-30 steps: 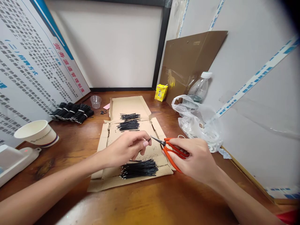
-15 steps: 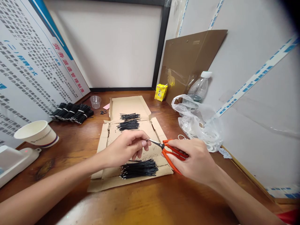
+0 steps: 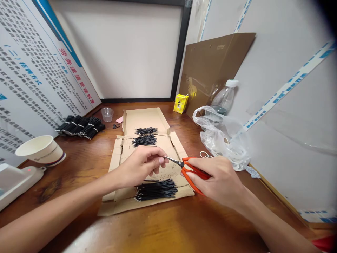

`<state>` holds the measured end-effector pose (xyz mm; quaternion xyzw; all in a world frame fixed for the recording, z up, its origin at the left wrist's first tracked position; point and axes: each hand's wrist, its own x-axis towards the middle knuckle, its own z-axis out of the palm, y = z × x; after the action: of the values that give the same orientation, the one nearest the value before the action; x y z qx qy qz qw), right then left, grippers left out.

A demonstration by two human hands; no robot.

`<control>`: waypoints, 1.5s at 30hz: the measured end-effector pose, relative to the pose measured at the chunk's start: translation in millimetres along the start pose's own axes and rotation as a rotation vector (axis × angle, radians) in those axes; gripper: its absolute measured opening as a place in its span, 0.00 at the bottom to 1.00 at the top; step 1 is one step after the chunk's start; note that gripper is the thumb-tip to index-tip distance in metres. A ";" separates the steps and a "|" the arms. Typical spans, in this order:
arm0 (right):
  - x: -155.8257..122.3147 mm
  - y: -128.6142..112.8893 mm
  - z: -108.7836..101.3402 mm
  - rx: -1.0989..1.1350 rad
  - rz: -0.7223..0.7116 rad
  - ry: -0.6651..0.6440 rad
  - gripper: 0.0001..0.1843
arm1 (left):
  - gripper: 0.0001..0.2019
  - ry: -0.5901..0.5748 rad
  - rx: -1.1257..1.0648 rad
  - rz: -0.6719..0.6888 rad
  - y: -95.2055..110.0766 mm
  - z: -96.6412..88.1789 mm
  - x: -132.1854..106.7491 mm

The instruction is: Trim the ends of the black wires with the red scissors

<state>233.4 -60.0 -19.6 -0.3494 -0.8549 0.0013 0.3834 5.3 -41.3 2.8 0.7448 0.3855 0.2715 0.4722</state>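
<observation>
My right hand [image 3: 219, 181] grips orange-handled scissors [image 3: 188, 168], their blade tips touching the fingertips of my left hand [image 3: 140, 165]. My left hand is pinched shut on something thin and dark that I cannot make out. Both hands hover over a flattened cardboard sheet [image 3: 147, 119]. A loose pile of short black wires [image 3: 156, 189] lies on the cardboard just below my hands. Two smaller piles of black wires [image 3: 144, 140] lie farther back on it.
Bundled black wires [image 3: 81, 126] lie at the left by a small clear cup [image 3: 107, 114]. A paper bowl [image 3: 40, 150] and a white device [image 3: 13, 181] sit at the far left. A clear plastic bag [image 3: 223, 140], a bottle [image 3: 223, 98], a yellow carton [image 3: 181, 103] and rubber bands [image 3: 204, 154] stand to the right.
My right hand has brought the scissors leftward, so the blade tips have closed the small gap and now meet my left fingertips. The left hand has barely moved.
</observation>
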 end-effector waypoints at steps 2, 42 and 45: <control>0.3 0.4 0.1 -0.007 -0.001 0.003 0.09 | 0.08 -0.005 -0.016 0.000 0.1 -0.2 -0.3; -2.2 0.3 -0.1 0.021 0.063 0.000 0.06 | 0.10 -0.012 0.093 0.002 2.0 -1.4 -0.9; -2.3 0.3 -0.5 0.021 0.073 -0.031 0.06 | 0.10 -0.016 0.098 -0.003 2.2 -1.6 -1.0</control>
<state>234.9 -61.3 -20.9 -0.3762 -0.8475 0.0299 0.3734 4.2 -41.9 5.4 0.7686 0.3957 0.2453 0.4388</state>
